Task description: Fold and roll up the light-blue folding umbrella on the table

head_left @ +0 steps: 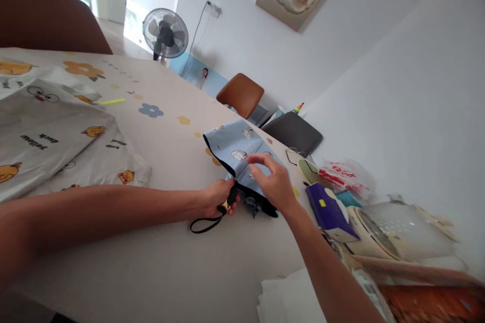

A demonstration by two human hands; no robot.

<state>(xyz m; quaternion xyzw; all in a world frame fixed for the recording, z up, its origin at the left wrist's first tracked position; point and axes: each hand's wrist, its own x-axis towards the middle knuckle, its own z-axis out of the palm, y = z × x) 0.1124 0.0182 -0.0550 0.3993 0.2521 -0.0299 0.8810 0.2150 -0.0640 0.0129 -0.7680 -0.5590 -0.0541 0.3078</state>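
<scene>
A light blue folding umbrella (231, 145) with cartoon prints and a black underside is partly gathered above the table. My left hand (221, 197) is closed around its black handle, from which a dark wrist strap (206, 224) loops down. Some rib ends stick out below the fabric's near edge. My right hand (273, 179) is over the right side of the fabric, thumb and forefinger curved with a gap between them. Whether its other fingers touch the cloth, I cannot tell.
On the left lies a crumpled white plastic sheet with duck prints (68, 136). Along the right stand a purple tissue box (329, 212), a cream appliance (371, 234) and a red-and-white plastic bag (346, 176). White paper (288, 295) lies near the front. Chairs (240, 95) stand beyond the table.
</scene>
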